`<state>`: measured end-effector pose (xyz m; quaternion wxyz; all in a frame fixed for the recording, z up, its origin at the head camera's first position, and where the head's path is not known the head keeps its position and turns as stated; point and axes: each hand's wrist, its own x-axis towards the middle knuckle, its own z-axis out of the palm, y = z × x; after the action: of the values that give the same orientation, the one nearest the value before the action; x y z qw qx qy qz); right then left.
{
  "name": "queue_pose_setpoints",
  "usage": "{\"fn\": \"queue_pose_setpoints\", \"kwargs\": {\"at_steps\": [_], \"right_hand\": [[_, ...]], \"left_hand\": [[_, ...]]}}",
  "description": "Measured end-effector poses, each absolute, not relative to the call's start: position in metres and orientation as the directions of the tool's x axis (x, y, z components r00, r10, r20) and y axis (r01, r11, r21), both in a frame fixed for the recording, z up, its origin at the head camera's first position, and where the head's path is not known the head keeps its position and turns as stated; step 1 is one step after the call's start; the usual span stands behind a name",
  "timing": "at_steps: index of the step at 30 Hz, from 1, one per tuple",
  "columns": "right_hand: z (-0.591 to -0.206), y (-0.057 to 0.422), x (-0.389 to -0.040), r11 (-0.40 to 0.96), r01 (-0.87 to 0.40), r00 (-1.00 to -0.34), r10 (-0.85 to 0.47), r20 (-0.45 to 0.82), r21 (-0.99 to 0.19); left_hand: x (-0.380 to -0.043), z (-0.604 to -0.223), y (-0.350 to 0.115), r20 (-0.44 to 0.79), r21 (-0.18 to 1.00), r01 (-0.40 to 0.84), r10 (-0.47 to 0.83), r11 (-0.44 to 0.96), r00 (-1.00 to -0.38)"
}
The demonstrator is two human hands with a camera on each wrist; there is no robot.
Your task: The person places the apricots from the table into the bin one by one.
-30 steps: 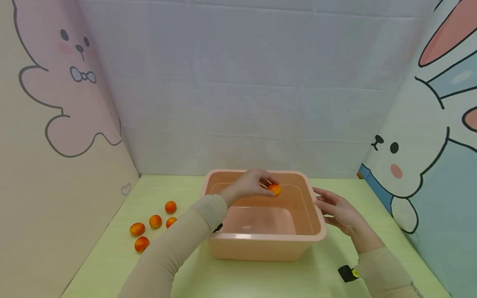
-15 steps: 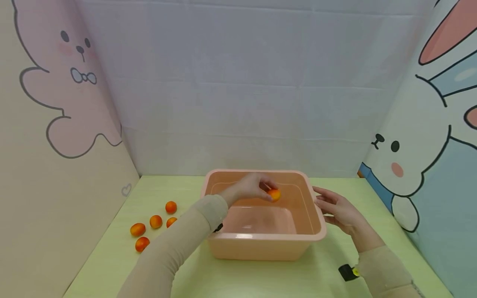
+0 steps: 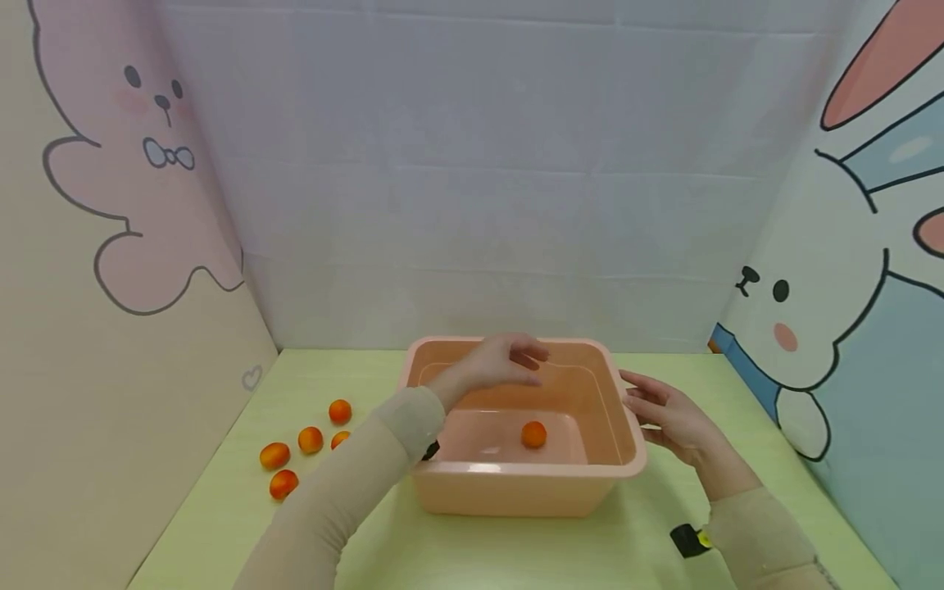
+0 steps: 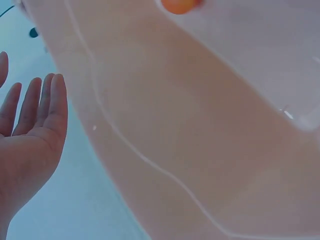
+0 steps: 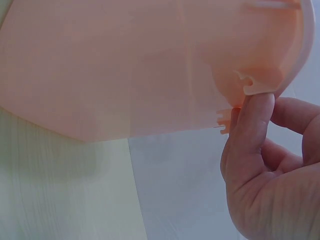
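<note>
Over the peach plastic basin (image 3: 527, 470), my left hand (image 3: 490, 365) hovers with thumb and fingers apart and nothing between them. Below it, a small round orange fruit (image 3: 534, 434) lies on the basin floor. The left wrist view catches this fruit (image 4: 178, 4) at its top edge, beside the basin's inner wall (image 4: 150, 115). My right hand (image 3: 674, 422) holds the basin's right rim. In the right wrist view, the fingers (image 5: 255, 125) hook up under the lip, with the thumb on the far side; their tips are partly hidden.
Several more small orange fruits (image 3: 310, 440) lie on the pale green table (image 3: 509, 553) left of the basin, one partly behind my left sleeve (image 3: 369, 475). A white back wall (image 3: 472, 205) and cartoon-printed side walls surround the table. A black device (image 3: 687, 541) sits by my right wrist.
My left hand lowered the orange fruit slightly, then let go of it and rose a little. The fruit has dropped to the basin floor. My right hand stays at the rim.
</note>
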<state>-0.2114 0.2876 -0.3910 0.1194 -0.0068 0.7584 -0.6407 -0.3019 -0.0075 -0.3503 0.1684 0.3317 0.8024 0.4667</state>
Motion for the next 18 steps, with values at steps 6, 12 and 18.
{"fn": "queue_pose_setpoints", "kwargs": {"at_steps": [6, 12, 18], "right_hand": [[-0.39, 0.287, -0.212, 0.191, 0.149, -0.971, -0.16, -0.18, -0.97], [-0.388, 0.287, -0.212, 0.193, 0.158, -0.969, -0.158, -0.19, -0.968], [-0.389, 0.288, -0.213, 0.189, 0.166, -0.967, -0.163, -0.197, -0.968]], "left_hand": [[-0.296, -0.32, -0.021, 0.11, 0.855, 0.418, 0.68, 0.308, -0.725], [-0.292, -0.292, -0.048, 0.206, 0.851, 0.46, 0.645, 0.253, -0.735], [-0.289, -0.281, -0.084, 0.265, 0.845, 0.478, 0.589, 0.241, -0.764]]}}
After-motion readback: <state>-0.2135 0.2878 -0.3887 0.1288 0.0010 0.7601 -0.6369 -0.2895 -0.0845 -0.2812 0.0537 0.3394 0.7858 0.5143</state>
